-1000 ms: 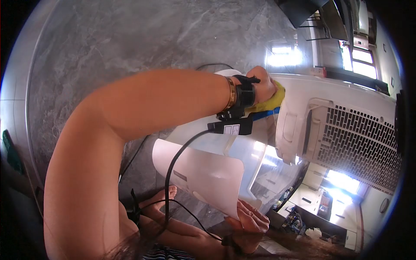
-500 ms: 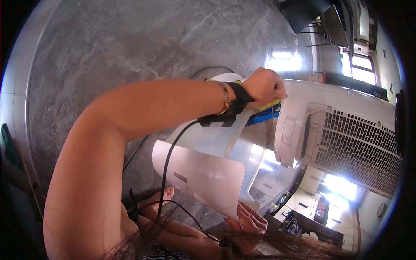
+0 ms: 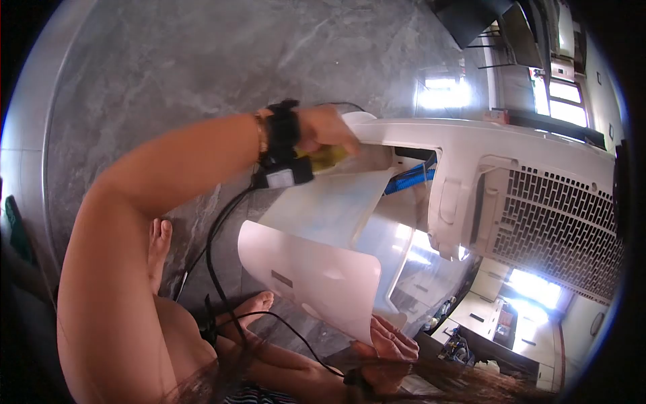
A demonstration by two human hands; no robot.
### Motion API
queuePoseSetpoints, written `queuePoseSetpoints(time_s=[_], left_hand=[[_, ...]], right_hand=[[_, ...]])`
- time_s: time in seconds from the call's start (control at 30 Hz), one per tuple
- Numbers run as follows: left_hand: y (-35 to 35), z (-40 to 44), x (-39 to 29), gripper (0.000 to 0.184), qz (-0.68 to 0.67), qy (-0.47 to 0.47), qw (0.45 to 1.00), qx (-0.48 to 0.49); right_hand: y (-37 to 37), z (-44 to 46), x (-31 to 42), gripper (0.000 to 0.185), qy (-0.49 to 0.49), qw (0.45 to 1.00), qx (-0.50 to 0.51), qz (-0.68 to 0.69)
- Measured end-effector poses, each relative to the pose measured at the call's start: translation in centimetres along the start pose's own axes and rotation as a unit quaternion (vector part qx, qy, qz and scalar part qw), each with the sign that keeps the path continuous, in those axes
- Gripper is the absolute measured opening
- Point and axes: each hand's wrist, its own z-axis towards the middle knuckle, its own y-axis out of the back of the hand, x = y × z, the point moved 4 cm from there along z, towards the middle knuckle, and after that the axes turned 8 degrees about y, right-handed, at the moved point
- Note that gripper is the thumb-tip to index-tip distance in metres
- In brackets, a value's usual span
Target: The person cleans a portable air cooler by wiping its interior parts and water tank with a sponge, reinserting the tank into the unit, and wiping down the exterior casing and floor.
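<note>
My left hand (image 3: 328,128), blurred by motion, is closed over a yellow cloth-like piece (image 3: 328,157) at the near end of a large white appliance housing (image 3: 457,138). A black strap and a small dark box sit on that wrist. Low in the view, my right hand (image 3: 389,339) has its fingers bent against the edge of a curved white panel (image 3: 316,269), gripping it. Behind the panel lies a translucent plastic part (image 3: 330,205). Inside the housing's opening shows a blue ribbed or bristly piece (image 3: 410,180).
The housing carries a slotted grille (image 3: 552,222) on the right. A black cable (image 3: 214,256) loops from my left wrist. My bare foot (image 3: 256,304) rests on the grey marbled floor (image 3: 202,60). Dark chairs (image 3: 471,20) and a white cabinet (image 3: 471,313) stand beyond.
My left hand has moved left, away from the housing's inner edge, with the yellow piece, uncovering the opening and blue piece. My right hand and the panel have hardly moved.
</note>
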Motion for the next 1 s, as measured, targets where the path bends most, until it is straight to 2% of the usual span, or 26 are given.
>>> queuePoseSetpoints(time_s=[0.03, 0.07, 0.1, 0.13, 0.17, 0.23, 0.27, 0.3, 0.33, 0.37, 0.43, 0.47, 0.5, 0.57, 0.6, 0.63, 0.7, 0.73, 0.77, 0.8, 0.83, 0.87, 0.9, 0.93, 0.97, 1.0], left_hand=[[0.9, 1.3, 2.5, 0.038, -0.006, -0.002, 1.0, 0.022], [1.4, 1.9, 3.8, 0.026, -0.01, -0.004, 0.999, 0.045], [1.7, 1.3, 3.5, 0.026, -0.008, -0.002, 0.999, 0.043], [2.1, 0.3, 3.7, 0.019, -0.212, 0.107, 0.971, 0.017], [2.2, -0.5, 4.2, 0.018, -0.405, 0.21, 0.89, -0.01], [2.6, -0.7, 5.0, 0.023, -0.427, 0.182, 0.885, -0.032], [2.5, -0.9, 4.8, 0.025, -0.493, 0.156, 0.856, -0.016], [2.4, -1.2, 4.7, 0.026, -0.555, 0.129, 0.822, 0.0], [2.5, -1.0, 5.6, 0.035, -0.575, 0.123, 0.808, -0.027], [2.2, -1.2, 6.3, 0.035, -0.575, 0.123, 0.809, -0.026], [2.4, -2.1, 7.4, 0.046, -0.621, 0.047, 0.769, -0.142], [1.9, -2.2, 7.8, 0.055, -0.63, 0.076, 0.766, -0.103], [2.2, -2.5, 7.8, 0.055, -0.629, 0.075, 0.767, -0.102], [1.4, -2.9, 7.0, 0.055, -0.589, 0.091, 0.8, 0.072], [1.1, -2.5, 6.2, 0.049, -0.61, 0.072, 0.782, 0.104], [0.9, -2.4, 5.0, 0.049, -0.61, 0.071, 0.782, 0.106], [0.8, -2.1, 2.3, 0.042, -0.546, 0.06, 0.831, 0.088], [0.7, -1.8, 1.6, 0.034, -0.542, 0.03, 0.834, 0.096], [0.1, -1.5, 0.7, 0.034, -0.542, 0.028, 0.834, 0.098], [-0.4, -1.3, -1.0, 0.033, -0.469, -0.055, 0.879, 0.07], [-0.8, -1.3, -2.6, 0.032, -0.389, -0.138, 0.91, 0.041], [-1.3, -1.1, -3.5, 0.032, -0.391, -0.139, 0.909, 0.041], [-1.6, -1.1, -4.7, 0.031, -0.245, -0.182, 0.952, -0.001], [-2.0, -0.9, -5.8, 0.029, -0.091, -0.221, 0.97, -0.043], [-2.5, -0.1, -6.0, 0.029, -0.093, -0.222, 0.97, -0.044], [-3.2, 0.4, -6.3, 0.028, -0.057, -0.226, 0.971, -0.059]], right_hand=[[-1.7, -3.6, -4.6, 0.034, 0.244, 0.927, 0.132, -0.253], [-2.8, -7.9, -9.7, 0.034, 0.443, 0.817, 0.161, -0.332], [-4.2, -9.5, -10.5, 0.034, 0.444, 0.818, 0.159, -0.331], [-5.3, -10.0, -10.8, 0.034, 0.386, 0.846, 0.149, -0.335], [-6.3, -10.5, -11.2, 0.034, 0.327, 0.871, 0.139, -0.338], [1.0, 1.3, 1.5, 0.033, 0.107, 0.984, 0.072, -0.122], [4.7, 7.0, 7.9, 0.032, 0.014, 1.0, -0.001, -0.004], [4.6, 7.0, 8.0, 0.032, 0.014, 1.0, -0.001, -0.004], [4.7, 7.0, 8.0, 0.031, 0.018, 1.0, -0.021, 0.001], [4.6, 7.0, 7.9, 0.03, 0.023, 0.999, -0.04, 0.006], [3.6, 6.6, 6.7, 0.03, 0.028, 0.998, -0.057, 0.002], [3.4, 6.4, 6.3, 0.03, 0.034, 0.997, -0.072, -0.003], [3.4, 6.5, 6.4, 0.03, 0.034, 0.997, -0.073, -0.004], [3.5, 6.5, 6.5, 0.03, 0.038, 0.996, -0.074, -0.014], [3.4, 6.4, 6.4, 0.03, 0.037, 0.997, -0.073, -0.015], [3.2, 6.3, 6.2, 0.03, 0.045, 0.996, -0.078, -0.017], [3.2, 6.2, 6.2, 0.031, 0.051, 0.995, -0.088, -0.026], [3.1, 6.2, 6.2, 0.03, 0.042, 0.994, -0.095, -0.024], [3.1, 6.1, 6.1, 0.03, 0.033, 0.994, -0.102, -0.022], [-1.7, -1.5, -0.5, 0.028, 0.088, 0.981, -0.042, -0.169], [-6.5, -9.3, -7.1, 0.027, 0.154, 0.931, -0.002, -0.331], [-11.2, -17.0, -13.5, 0.026, 0.225, 0.859, 0.014, -0.459], [-6.6, -9.7, -7.4, 0.027, 0.154, 0.929, 0.005, -0.335], [-1.7, -1.7, -0.6, 0.027, 0.085, 0.979, -0.028, -0.182], [3.2, 6.3, 6.1, 0.029, 0.025, 0.996, -0.08, -0.043], [3.0, 6.0, 6.1, 0.029, 0.027, 0.996, -0.079, -0.045]])
